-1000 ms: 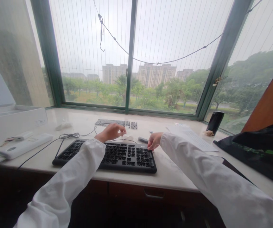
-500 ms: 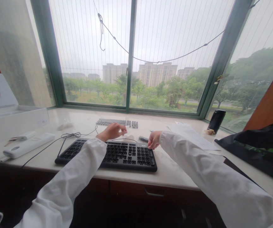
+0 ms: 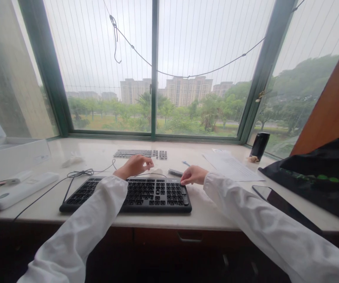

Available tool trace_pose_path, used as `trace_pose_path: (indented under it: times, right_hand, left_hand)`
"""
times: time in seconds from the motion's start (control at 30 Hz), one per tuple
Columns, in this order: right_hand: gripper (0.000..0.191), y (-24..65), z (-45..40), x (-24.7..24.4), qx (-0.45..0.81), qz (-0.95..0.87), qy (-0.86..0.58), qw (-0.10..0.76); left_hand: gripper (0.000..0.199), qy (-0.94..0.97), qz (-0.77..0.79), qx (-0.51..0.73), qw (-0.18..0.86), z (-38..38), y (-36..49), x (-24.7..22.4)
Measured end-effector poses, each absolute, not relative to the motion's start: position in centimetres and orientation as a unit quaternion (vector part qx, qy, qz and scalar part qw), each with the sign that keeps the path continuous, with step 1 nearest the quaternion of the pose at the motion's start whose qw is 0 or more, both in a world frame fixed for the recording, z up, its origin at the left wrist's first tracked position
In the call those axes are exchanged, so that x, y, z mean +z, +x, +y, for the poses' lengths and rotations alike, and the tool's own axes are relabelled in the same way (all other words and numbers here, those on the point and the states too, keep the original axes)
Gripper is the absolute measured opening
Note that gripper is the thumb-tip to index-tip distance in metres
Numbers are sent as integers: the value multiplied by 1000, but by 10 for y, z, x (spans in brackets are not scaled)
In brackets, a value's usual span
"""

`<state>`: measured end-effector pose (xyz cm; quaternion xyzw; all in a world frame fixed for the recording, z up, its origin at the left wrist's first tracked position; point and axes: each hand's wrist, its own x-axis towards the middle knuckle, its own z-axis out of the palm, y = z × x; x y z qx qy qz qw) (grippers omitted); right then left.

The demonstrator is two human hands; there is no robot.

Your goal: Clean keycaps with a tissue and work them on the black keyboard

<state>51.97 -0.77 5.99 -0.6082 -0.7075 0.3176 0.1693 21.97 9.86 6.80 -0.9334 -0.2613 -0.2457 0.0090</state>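
Note:
A black keyboard (image 3: 160,210) lies at the front of the white desk, its key positions mostly bare of caps. My right hand (image 3: 193,175) has thumb and fingertips pinched together at its upper right corner; whatever is between them is hidden. Over the keyboard's back edge hangs my left hand (image 3: 134,166), fingers curled in and close to the thumb. I cannot make out what it holds, if anything. Behind the hands, loose grey keycaps (image 3: 134,153) are laid out in keyboard order. A dark slim tool (image 3: 174,172) lies beside my right hand.
Printed sheets (image 3: 231,165), a phone (image 3: 275,196), a black can (image 3: 259,146) and a black bag (image 3: 319,177) are on the right. To the left are a bundled cable (image 3: 82,173), a white power strip (image 3: 23,190) and an open white box (image 3: 19,155). Windows stand behind.
The view has swung slightly right, bringing the phone into sight. My right hand has turned flatter, still at the same keyboard corner. My left hand has hardly moved relative to the keyboard.

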Motion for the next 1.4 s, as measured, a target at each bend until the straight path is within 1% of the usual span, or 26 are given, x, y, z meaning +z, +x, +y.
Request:
trace_pose_path:
  times: [0.1,0.17,0.23,0.3,0.37,0.47,0.63,0.7,0.83,0.97,1.1,1.4]
  right_hand:
    - [46,520,-10,53,302,-734,-571,210]
    - [46,521,-10,47,313,-746,-539,234]
    - [44,521,-10,44,313,-760,-513,248]
    - [40,522,-10,44,287,-779,-497,253]
    - [32,522,-11,49,218,-825,-471,222]
    - [21,522,-11,59,109,-900,-402,129]
    - [19,516,-13,74,-13,-937,-350,0]
    - [19,513,-13,78,-47,-941,-334,-30]
    - [17,508,-12,86,-59,-947,-311,-50]
    - [18,502,-12,92,-63,-938,-327,-95]
    - [19,500,-9,96,-42,-943,-311,-113]
    - [22,503,-2,96,31,-953,-291,-73]
  left_hand:
    - [23,-934,-263,-240,12,98,220,69]
    - [22,-935,-264,-237,14,98,220,69]
    - [23,-935,-263,-236,17,98,220,68]
    - [24,-936,-258,-238,19,98,221,68]
    - [24,-937,-252,-242,19,98,221,67]
    - [22,-936,-250,-246,19,99,221,66]
    - [22,-936,-254,-243,26,99,221,66]
    - [22,-936,-252,-245,28,99,221,66]
    - [21,-937,-246,-247,24,99,221,66]
    - [20,-937,-247,-247,22,99,221,65]
    - [21,-936,-250,-245,25,99,221,65]
    - [24,-935,-257,-241,26,101,220,64]
